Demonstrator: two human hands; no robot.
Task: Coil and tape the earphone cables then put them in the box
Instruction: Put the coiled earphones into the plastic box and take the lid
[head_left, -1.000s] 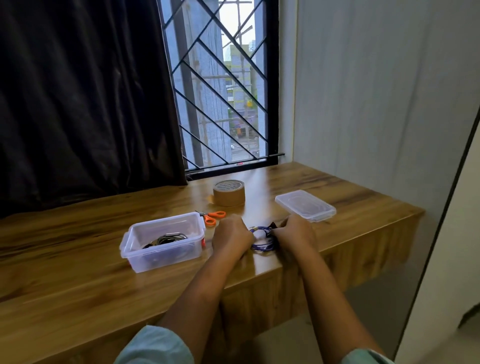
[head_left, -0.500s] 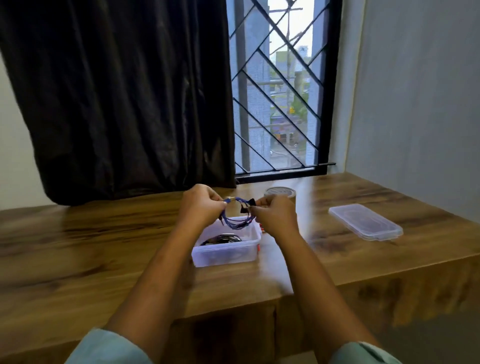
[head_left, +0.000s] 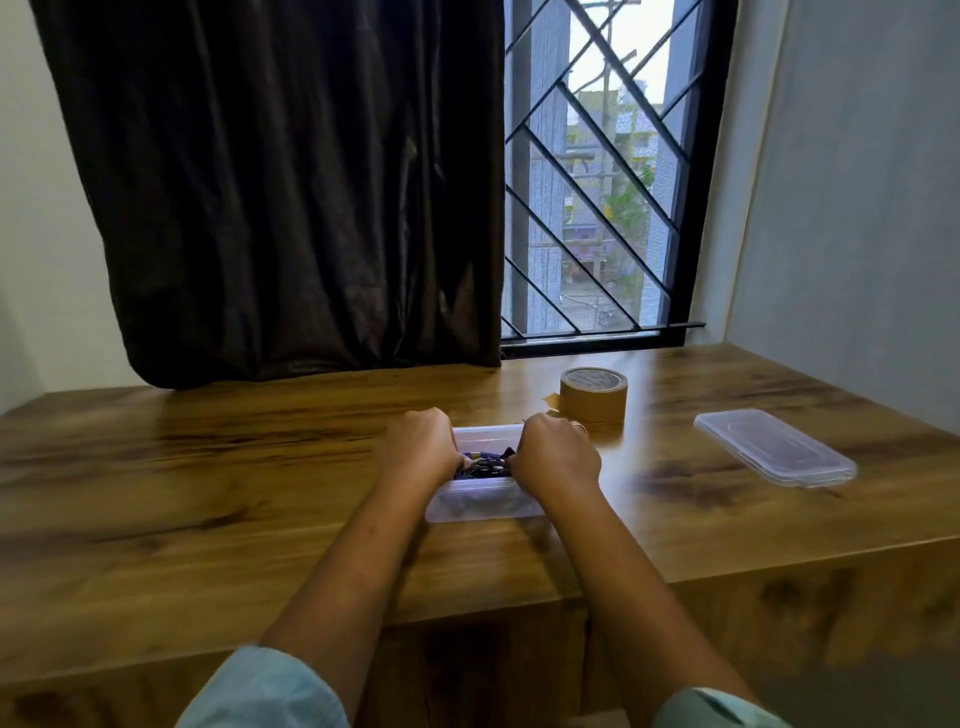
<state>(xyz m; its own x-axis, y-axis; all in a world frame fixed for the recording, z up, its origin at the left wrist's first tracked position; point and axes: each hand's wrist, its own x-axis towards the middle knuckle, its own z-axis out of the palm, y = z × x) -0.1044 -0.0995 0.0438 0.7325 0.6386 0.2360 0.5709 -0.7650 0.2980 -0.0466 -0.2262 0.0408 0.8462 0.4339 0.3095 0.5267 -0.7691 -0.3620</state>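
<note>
Curling fingers round the cable (head_left: 483, 464) in the box (head_left: 483, 506), left hand (head_left: 421, 449) and right hand (head_left: 556, 457) meet over the wooden table (head_left: 208, 493).

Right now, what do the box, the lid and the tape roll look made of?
Box: clear plastic, slightly frosted; its front wall is hazily see-through. Lid: same clear plastic, glossier; see-through, with bright highlights along its rim. Tape roll: brown, matte, probably paper or packing tape; can't tell which.

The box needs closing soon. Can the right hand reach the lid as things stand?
Probably yes: the lid lies flat to the right of the right hand, nothing between them, though that hand holds the earphone cable.
</note>
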